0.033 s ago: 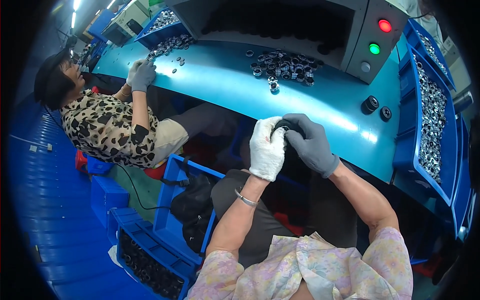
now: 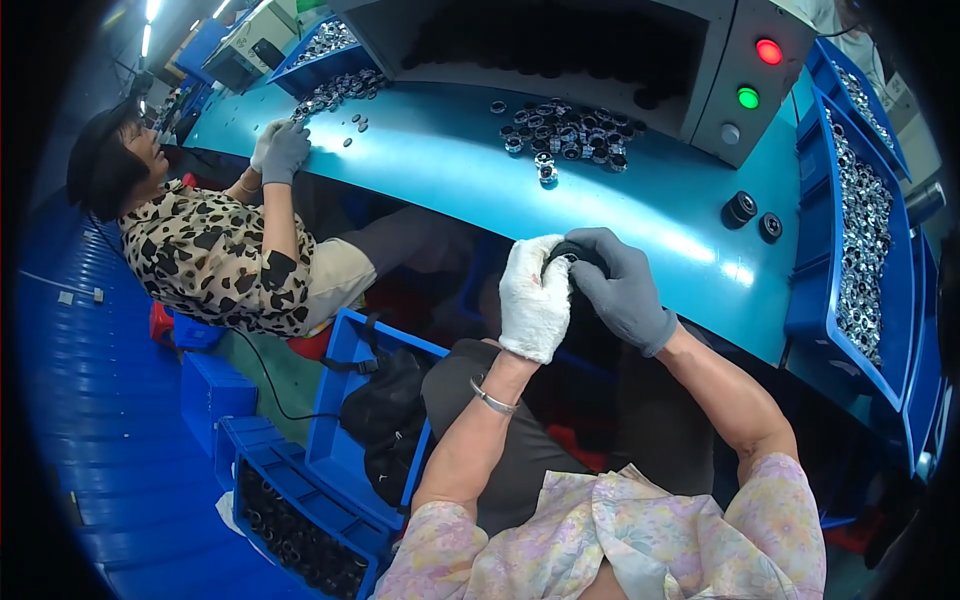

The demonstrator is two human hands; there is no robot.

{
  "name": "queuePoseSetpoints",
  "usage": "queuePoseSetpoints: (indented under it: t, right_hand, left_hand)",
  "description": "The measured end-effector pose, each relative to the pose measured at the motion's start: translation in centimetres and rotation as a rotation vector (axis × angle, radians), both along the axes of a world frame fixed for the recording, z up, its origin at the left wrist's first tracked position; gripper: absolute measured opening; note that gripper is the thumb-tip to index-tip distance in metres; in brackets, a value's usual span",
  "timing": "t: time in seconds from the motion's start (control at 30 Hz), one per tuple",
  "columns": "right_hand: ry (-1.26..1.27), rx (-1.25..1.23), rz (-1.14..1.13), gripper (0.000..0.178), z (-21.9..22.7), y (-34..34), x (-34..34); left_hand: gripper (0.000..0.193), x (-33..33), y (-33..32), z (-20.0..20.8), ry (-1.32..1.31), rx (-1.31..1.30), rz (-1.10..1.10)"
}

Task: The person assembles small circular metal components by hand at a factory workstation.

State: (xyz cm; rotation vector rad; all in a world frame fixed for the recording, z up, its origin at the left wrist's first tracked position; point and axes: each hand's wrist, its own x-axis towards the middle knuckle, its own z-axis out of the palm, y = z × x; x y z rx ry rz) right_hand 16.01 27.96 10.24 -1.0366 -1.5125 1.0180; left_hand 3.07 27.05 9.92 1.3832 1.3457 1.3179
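- Head view: left hand [image 2: 533, 300] and right hand [image 2: 628, 290], fingers wrapped round a black part [image 2: 568, 250] by the bench's [image 2: 420, 135] near edge; slackening could drop it.
- Black rings [image 2: 740, 209] toward its right edge could roll if nudged.
- Far-edge heap [image 2: 575, 135] could scatter if bumped.

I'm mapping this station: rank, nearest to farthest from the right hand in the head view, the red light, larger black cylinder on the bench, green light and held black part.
1. Held black part: touching the right hand.
2. Larger black cylinder: bench, ahead and right.
3. Green light: machine panel, farther ahead.
4. Red light: same panel, above green.
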Motion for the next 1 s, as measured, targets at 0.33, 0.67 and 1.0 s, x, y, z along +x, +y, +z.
queuePoseSetpoints:
  t: [0.33, 0.67, 1.0]
  right_hand:
    - [0.304, -0.389, 0.217, 0.035, 1.0, 0.0, 0.0]
    - [0.318, -0.251, 0.449, 0.042, 0.0, -0.9, -0.6]
    - [0.027, -0.07, 0.342, 0.045, 0.2, -0.6, -0.9]
  left_hand:
    - [0.029, -2.4, -0.3, 2.3, -0.314, -0.191, -0.12]
    - [0.027, -4.5, -0.7, 0.9, -0.465, -0.268, -0.19]
    - [0.022, -5.1, -0.1, 0.8, -0.46, -0.317, -0.221]
